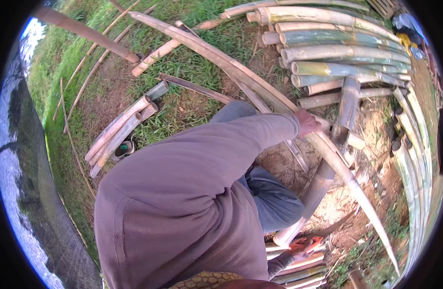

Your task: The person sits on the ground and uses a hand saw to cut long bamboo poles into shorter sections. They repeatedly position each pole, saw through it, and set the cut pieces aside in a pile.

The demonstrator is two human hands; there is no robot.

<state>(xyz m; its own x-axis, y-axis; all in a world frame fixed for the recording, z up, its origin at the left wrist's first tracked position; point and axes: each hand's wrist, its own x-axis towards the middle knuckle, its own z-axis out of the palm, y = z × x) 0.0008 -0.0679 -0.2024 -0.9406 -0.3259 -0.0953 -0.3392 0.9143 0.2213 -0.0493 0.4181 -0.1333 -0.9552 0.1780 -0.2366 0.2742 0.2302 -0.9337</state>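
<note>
A long split bamboo pole [253, 83] runs slantwise from the far left to the near right. The fingers of my left hand [308, 123] are wrapped round it near its middle. It crosses over a thick bamboo log [319, 180] in front of my bent knee. Low in the view, close to my body, my right hand [299, 251] is closed on the orange handle of a handsaw [338, 225]. The saw blade points away to the right, apart from the pole. My sleeve hides part of the right wrist.
Stacked bamboo poles [347, 52] lie at the upper right, and more long poles [414, 188] line the right edge. Short bamboo pieces [118, 130] rest on grass to the left. Cut lengths [303, 274] lie beneath my right hand. A brown post [91, 36] stands at the upper left.
</note>
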